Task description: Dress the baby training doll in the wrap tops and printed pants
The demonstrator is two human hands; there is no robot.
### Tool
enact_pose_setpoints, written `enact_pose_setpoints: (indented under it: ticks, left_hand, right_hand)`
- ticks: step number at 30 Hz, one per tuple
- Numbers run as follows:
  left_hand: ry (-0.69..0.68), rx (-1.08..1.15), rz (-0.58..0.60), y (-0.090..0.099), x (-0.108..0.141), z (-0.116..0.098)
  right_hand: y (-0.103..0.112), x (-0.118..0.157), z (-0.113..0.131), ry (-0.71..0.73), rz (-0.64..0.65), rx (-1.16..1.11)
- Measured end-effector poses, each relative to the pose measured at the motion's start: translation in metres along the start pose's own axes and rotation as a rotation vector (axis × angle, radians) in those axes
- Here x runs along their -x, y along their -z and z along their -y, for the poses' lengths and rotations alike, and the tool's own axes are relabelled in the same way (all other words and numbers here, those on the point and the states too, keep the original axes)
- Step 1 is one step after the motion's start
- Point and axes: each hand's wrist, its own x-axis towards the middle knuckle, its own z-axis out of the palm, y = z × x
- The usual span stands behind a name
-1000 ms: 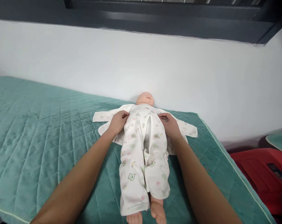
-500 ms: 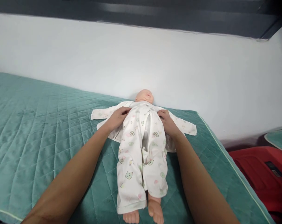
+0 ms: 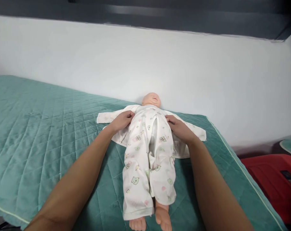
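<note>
A baby doll (image 3: 151, 100) lies on its back, head by the wall and bare feet towards me. Patterned white baby pants (image 3: 138, 150) cover its legs and reach high up the torso. A matching baby shirt (image 3: 120, 138) is spread open beneath, both sleeves stretched outward. On the left edge of the pants near the waist, my left hand (image 3: 124, 119) is closed in a pinch. My right hand (image 3: 180, 127) grips the opposite edge with bent fingers. The fabric partly hides the fingertips of both hands.
The doll rests on a green quilted bedspread (image 3: 51, 128) that runs up to a white wall (image 3: 140, 61). A dark beam (image 3: 145, 16) crosses above. Beyond the bed's right edge stands a red case or chair-like object (image 3: 268, 183), its kind unclear.
My right hand has shifted slightly outward, its fingers less curled at the pants' side. My left hand stays at the waist. The whole view has moved a little.
</note>
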Motion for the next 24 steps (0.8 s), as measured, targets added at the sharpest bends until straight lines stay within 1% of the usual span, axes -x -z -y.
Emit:
enact_pose_setpoints:
  ticks: [2,4,7,9,11,14,18,20,24]
  left_hand:
    - [-0.045,-0.080,-0.076,-0.003,-0.003,0.006]
    - [-0.058,-0.186,-0.177,-0.006,-0.007,0.012]
    - [-0.008,-0.319,-0.309,-0.011,-0.013,0.017]
    - [0.037,-0.396,-0.366,-0.012,-0.015,0.018]
    - [0.081,-0.471,-0.372,-0.013,-0.015,0.017]
    - [0.126,-0.564,-0.327,-0.013,-0.014,0.016]
    - [0.139,-0.638,-0.318,-0.015,-0.012,0.013]
    - [0.140,-0.679,-0.317,-0.016,-0.011,0.010]
    - [0.114,-0.762,-0.264,-0.016,-0.009,0.005]
  right_hand:
    - [0.001,0.001,0.001,-0.020,-0.001,0.005]
    - [0.000,0.001,0.002,-0.075,-0.047,0.049]
    - [-0.005,-0.001,0.002,-0.176,-0.158,0.151]
    - [-0.010,-0.004,0.001,-0.220,-0.228,0.217]
    - [-0.014,-0.006,-0.001,-0.247,-0.309,0.286]
    - [-0.020,-0.009,-0.003,-0.282,-0.426,0.377]
    - [-0.024,-0.009,-0.004,-0.298,-0.521,0.441]
    - [-0.025,-0.008,-0.004,-0.314,-0.516,0.454]
    - [-0.026,-0.007,-0.004,-0.344,-0.432,0.429]
